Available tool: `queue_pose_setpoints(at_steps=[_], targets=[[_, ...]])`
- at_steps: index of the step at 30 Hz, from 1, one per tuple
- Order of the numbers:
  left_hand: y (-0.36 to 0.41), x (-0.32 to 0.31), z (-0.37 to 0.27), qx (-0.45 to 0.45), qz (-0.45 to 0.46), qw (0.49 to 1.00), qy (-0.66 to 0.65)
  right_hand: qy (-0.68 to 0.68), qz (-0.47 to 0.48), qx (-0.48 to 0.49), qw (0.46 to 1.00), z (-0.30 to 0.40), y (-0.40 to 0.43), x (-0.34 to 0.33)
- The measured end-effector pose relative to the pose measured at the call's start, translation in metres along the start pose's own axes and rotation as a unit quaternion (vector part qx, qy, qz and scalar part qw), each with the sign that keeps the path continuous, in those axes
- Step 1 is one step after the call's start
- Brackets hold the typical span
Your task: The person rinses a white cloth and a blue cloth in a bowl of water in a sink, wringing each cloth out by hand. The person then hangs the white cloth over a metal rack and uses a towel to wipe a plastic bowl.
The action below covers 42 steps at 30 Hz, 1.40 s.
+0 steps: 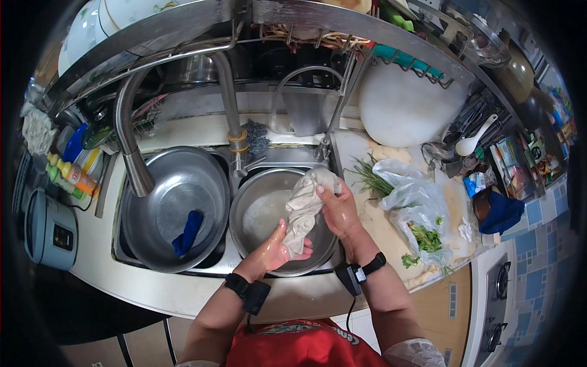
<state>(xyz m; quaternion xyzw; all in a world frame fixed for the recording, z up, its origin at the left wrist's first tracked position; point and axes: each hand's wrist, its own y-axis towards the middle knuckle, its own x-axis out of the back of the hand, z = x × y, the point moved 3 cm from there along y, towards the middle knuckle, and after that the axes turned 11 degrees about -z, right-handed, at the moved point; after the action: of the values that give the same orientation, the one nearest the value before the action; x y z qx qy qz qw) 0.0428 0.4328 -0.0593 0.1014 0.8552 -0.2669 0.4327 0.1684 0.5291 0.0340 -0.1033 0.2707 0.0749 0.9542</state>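
Note:
A wet, twisted off-white cloth (305, 204) is held slantwise above a metal basin (237, 229) in the right sink bowl. My right hand (340, 211) grips its upper part, thumb on the front. Its lower end lies in my left hand (274, 251), with the thumb along its left side and the fingers showing past its right edge. Both hands look wet. Cloudy whitish water (263, 218) shows in the basin, partly hidden by the cloth and hands. To the left, a second metal basin (151, 220) contains a rolled dark blue cloth (188, 233).
A curved steel faucet (130, 137) reaches over the left basin. Plastic bags (410, 192) with leafy greens (425, 238) lie on the right counter, before a round white board (408, 105). Bottles (78, 176) and a light blue appliance (50, 229) stand left. A metal rack (348, 16) spans above.

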Motion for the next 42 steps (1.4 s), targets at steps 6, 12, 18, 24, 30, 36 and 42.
queue_pose_setpoints(at_steps=[6,12,18,24,30,36,42], targets=[[-0.009,-0.014,-0.020,-0.040,0.021,0.990,-0.132,-0.531,0.259,0.329,0.737,-0.007,-0.041,0.000],[-0.009,0.000,-0.021,-0.020,-0.050,0.997,-0.049,-0.562,0.318,0.339,0.684,0.004,-0.060,0.010],[-0.018,-0.017,-0.032,0.020,-0.062,0.978,0.197,-0.707,0.296,0.475,0.432,0.000,-0.050,-0.001],[-0.020,-0.065,-0.064,0.019,-0.087,0.878,0.470,-0.700,0.288,0.524,0.390,0.019,-0.042,-0.023],[0.003,-0.052,-0.062,-0.154,-0.014,0.806,0.571,-0.720,0.265,0.396,0.505,-0.016,-0.021,-0.005],[0.017,-0.058,-0.054,-0.155,-0.200,0.586,0.770,-0.831,0.174,0.208,0.486,-0.036,-0.011,-0.008],[0.036,-0.031,-0.046,-0.230,-0.233,0.418,0.847,-0.733,0.267,0.171,0.601,-0.059,0.021,0.018]])
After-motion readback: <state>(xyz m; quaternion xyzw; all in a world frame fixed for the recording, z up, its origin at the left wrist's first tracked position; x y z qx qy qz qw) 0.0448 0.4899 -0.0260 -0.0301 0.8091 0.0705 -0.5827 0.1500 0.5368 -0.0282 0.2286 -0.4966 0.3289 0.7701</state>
